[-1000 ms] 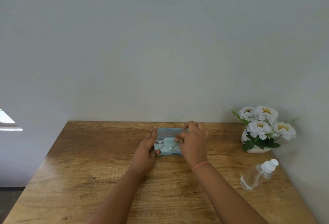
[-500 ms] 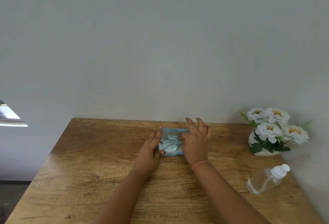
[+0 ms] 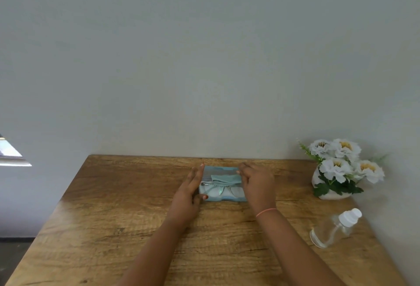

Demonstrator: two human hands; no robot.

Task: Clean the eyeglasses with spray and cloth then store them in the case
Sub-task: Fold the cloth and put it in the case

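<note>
A light blue glasses case (image 3: 227, 198) lies open near the far edge of the wooden table (image 3: 113, 206). Clear-framed eyeglasses (image 3: 218, 191) lie folded inside it, with a folded pale blue cloth (image 3: 226, 179) on top toward the back. My left hand (image 3: 189, 192) rests against the case's left end, fingers straight, thumb touching the front rim. At the case's right end sits my right hand (image 3: 258, 183), fingers relaxed and covering that end. A clear spray bottle (image 3: 334, 231) with a white cap lies on its side at the right.
A white vase of white flowers (image 3: 341, 167) stands at the table's back right corner, against the wall. The spray bottle lies close to the right edge. A grey wall runs directly behind the table.
My right hand has slid from over the case's middle to its right end, uncovering the cloth and glasses. The left hand stays at the left end.
</note>
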